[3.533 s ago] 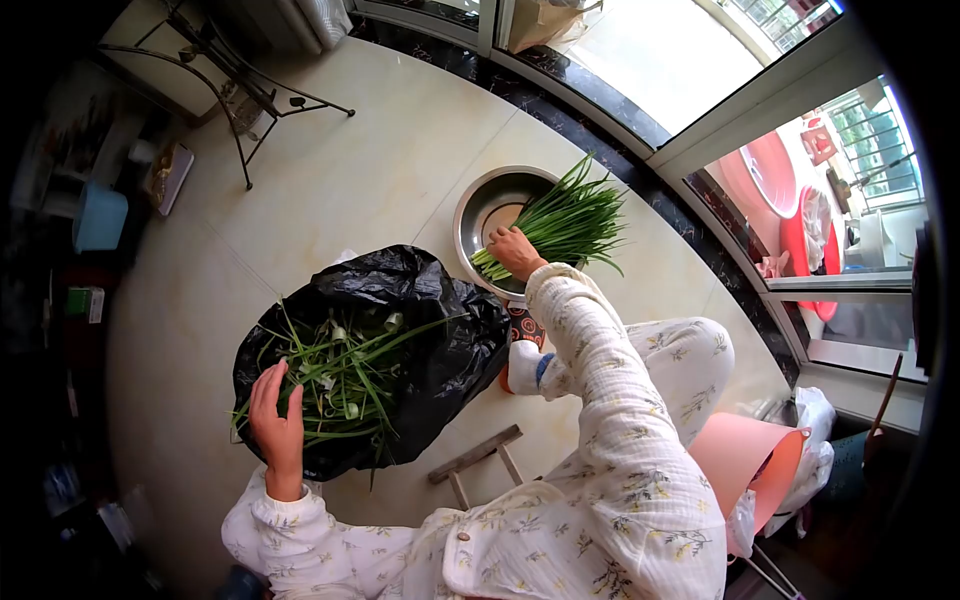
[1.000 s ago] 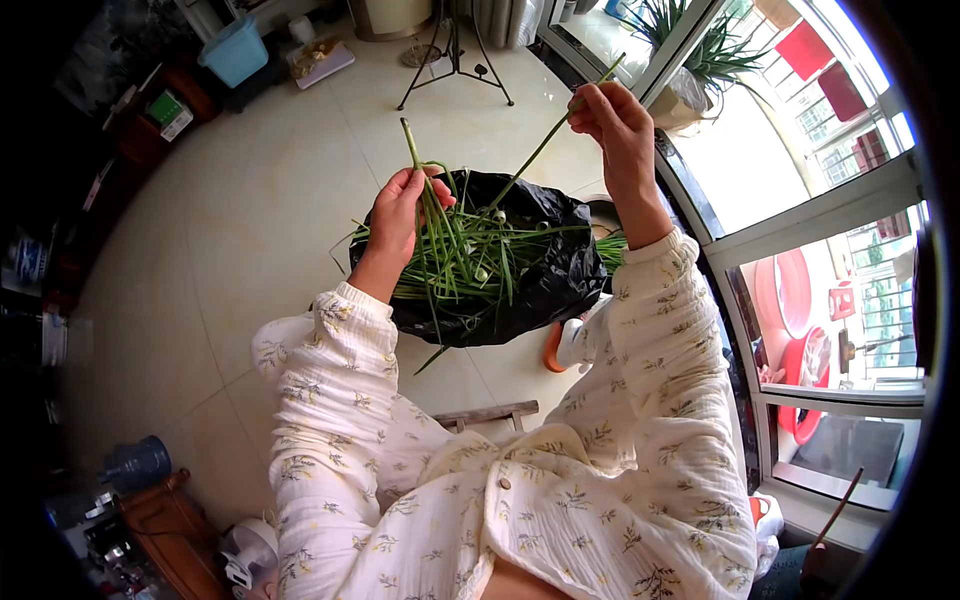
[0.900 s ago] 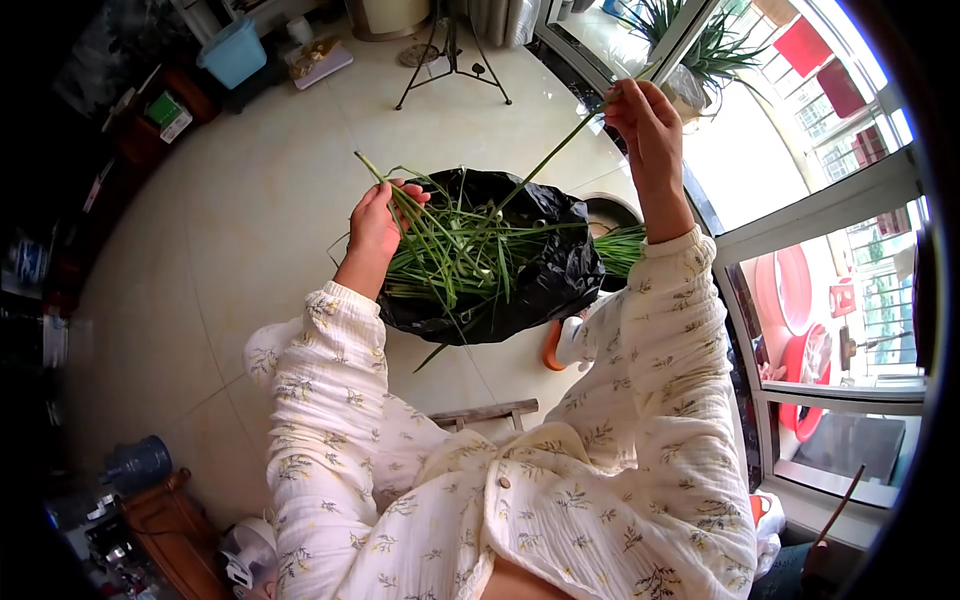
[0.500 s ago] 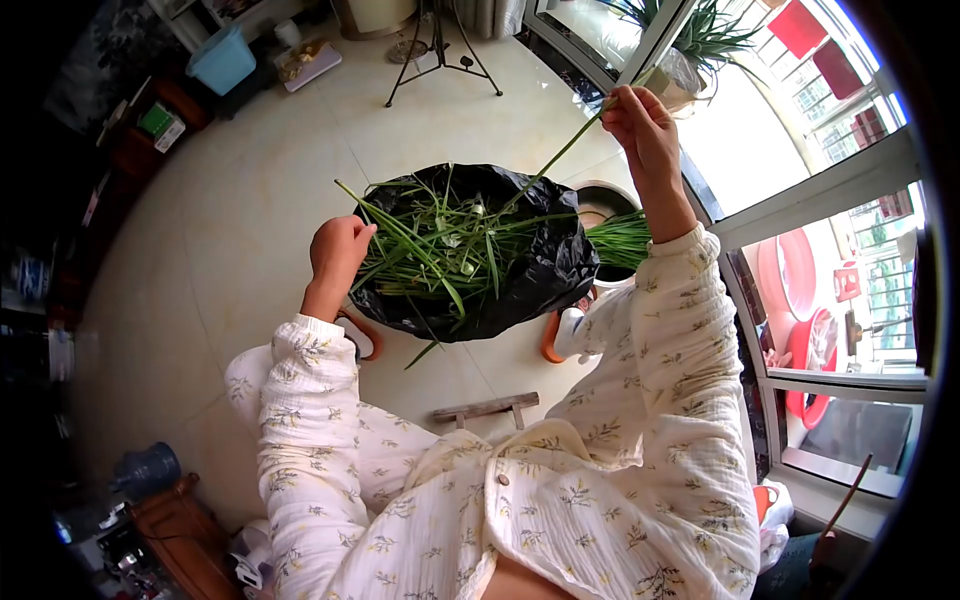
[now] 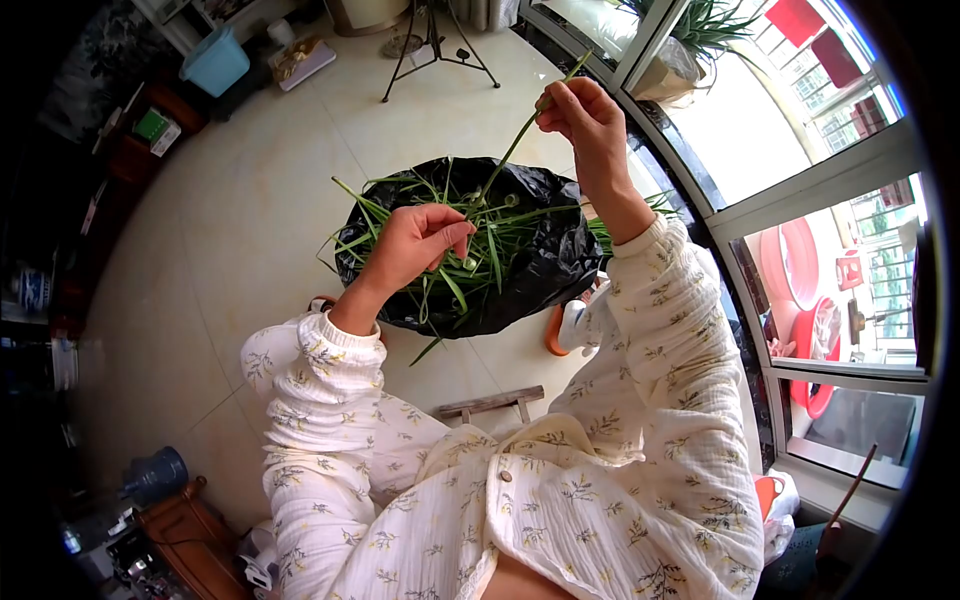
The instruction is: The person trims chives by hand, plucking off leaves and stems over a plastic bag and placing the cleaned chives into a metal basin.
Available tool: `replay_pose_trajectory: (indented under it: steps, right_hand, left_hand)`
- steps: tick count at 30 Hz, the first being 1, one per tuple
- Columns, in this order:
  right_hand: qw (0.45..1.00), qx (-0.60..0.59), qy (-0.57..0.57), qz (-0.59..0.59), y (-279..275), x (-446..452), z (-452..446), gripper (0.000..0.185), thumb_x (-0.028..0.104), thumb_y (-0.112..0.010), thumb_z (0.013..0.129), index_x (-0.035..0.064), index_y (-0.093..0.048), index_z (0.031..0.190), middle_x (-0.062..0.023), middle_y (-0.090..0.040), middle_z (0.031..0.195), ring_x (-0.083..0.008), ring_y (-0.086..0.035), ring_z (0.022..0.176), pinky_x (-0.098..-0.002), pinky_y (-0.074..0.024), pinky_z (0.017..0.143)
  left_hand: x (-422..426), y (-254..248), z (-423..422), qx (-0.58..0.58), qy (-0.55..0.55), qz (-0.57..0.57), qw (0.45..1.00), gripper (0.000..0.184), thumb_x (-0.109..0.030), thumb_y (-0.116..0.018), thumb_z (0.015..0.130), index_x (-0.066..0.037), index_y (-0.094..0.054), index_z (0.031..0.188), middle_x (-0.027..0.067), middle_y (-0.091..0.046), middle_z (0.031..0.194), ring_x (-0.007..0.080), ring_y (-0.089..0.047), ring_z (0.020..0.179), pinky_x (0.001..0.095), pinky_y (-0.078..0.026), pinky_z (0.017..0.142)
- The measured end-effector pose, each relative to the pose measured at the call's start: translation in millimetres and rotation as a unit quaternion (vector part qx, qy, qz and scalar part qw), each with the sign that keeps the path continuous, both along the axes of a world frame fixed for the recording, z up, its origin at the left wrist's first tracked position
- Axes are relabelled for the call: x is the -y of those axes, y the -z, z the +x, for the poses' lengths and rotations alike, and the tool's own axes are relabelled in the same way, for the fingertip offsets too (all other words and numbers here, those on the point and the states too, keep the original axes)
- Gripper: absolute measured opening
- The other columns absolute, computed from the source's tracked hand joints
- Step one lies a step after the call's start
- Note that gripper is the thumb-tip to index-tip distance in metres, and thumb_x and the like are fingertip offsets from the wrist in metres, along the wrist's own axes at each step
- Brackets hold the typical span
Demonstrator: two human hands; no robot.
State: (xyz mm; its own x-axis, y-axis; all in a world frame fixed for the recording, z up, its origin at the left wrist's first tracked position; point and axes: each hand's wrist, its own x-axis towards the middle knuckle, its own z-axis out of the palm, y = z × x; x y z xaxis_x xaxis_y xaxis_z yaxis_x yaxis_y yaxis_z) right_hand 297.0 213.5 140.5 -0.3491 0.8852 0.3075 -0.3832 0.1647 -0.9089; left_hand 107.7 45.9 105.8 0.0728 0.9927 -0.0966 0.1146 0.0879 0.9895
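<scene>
Raised beyond the bag, my right hand [image 5: 590,130] pinches a long thin green stalk [image 5: 513,150] near its upper end. The stalk slants down toward my left hand [image 5: 415,250], whose fingers are closed at its lower end, above the greens. Below both hands, a black plastic bag [image 5: 550,270] lies open on the floor between my feet. Long leafy greens [image 5: 455,290] fill it, some hanging over its rim. More green stalks [image 5: 602,236] show to the right of the bag, partly behind my right forearm.
A low wooden stool [image 5: 490,403] is between my legs. Ahead stands a black tripod [image 5: 437,60], with a blue bin [image 5: 215,62] farther left. Glass sliding doors [image 5: 740,215] run along the right. A wooden cabinet [image 5: 190,540] is at lower left.
My left hand has moved right and over the middle of the bag, to the stalk's lower end. My right hand, holding the stalk, has shifted left.
</scene>
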Motion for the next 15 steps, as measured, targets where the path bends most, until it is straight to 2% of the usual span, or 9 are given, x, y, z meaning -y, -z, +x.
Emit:
replay_pose_trajectory:
  steps: [2,5,12,15]
  right_hand:
    - [1.0,0.001,0.006,0.007,0.2,2.1,-2.5,0.016,0.015,-0.06,0.091,-0.001,-0.058,0.09,-0.0087,-0.064,0.079,-0.0139,-0.063,0.066,-0.0249,-0.0522,0.063]
    - [1.0,-0.007,0.015,0.012,1.8,4.8,-2.6,0.014,0.015,-0.058,0.092,0.0014,-0.059,0.089,-0.0065,-0.064,0.082,-0.0111,-0.061,0.069,-0.0242,-0.0515,0.067]
    - [0.997,-0.039,0.069,0.027,-4.2,-5.6,9.8,0.013,0.014,-0.06,0.091,0.0011,-0.058,0.089,-0.008,-0.065,0.079,-0.0131,-0.063,0.066,-0.0255,-0.0522,0.064]
    - [0.996,-0.051,0.073,0.025,-11.1,-1.2,11.0,0.013,0.014,-0.059,0.091,0.0007,-0.058,0.089,-0.0087,-0.066,0.08,-0.0134,-0.063,0.067,-0.0259,-0.0522,0.066]
  left_hand:
    - [-1.3,8.4,-3.7,-0.023,-0.02,0.009,0.999,0.015,-0.014,-0.059,0.091,-0.001,-0.066,0.093,0.0011,-0.064,0.069,0.0031,-0.043,0.046,0.0166,-0.034,0.043]
    - [-3.5,11.3,-7.6,0.019,-0.046,0.026,0.998,0.015,-0.015,-0.061,0.09,-0.001,-0.067,0.088,0.0009,-0.064,0.065,0.0022,-0.042,0.044,0.018,-0.034,0.041]
    - [3.7,11.2,-7.4,-0.027,-0.012,-0.024,0.999,0.016,-0.015,-0.059,0.09,-0.001,-0.065,0.088,0.0013,-0.063,0.068,0.003,-0.043,0.045,0.017,-0.033,0.042]
    - [-2.0,16.4,-13.6,0.047,-0.092,0.027,0.994,0.015,-0.014,-0.058,0.091,-0.002,-0.063,0.083,0.0008,-0.062,0.065,0.0028,-0.041,0.043,0.0174,-0.032,0.04]
